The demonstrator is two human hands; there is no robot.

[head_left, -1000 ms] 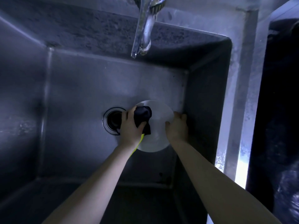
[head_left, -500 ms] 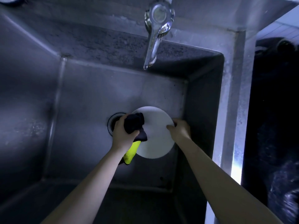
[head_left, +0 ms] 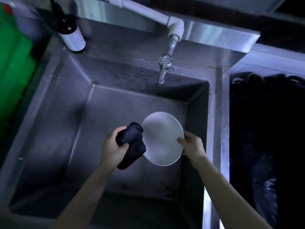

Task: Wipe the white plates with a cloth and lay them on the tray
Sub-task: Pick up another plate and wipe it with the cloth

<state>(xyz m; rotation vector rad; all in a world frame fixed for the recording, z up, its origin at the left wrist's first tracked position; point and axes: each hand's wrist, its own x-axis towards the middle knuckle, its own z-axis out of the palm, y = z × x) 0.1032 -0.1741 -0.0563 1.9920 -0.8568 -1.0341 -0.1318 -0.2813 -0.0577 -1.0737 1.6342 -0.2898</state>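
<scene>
A round white plate [head_left: 162, 138] is held tilted over the steel sink [head_left: 54, 123]. My right hand [head_left: 192, 143] grips its right rim, thumb on the face. My left hand [head_left: 113, 146] grips a bunched dark cloth [head_left: 131, 142] that touches the plate's left edge and hangs down below my fist. No tray is in view.
A tap [head_left: 164, 68] hangs from a white pipe above the back of the sink. A dark bottle with a white label [head_left: 71, 33] stands at the back left corner, beside a green container [head_left: 11, 66]. A dark mass [head_left: 267, 146] lies right of the sink.
The plate has been lifted higher and away from the drain. The cloth slid from the plate's middle to its left edge, and its yellow part no longer shows. The view has pulled back.
</scene>
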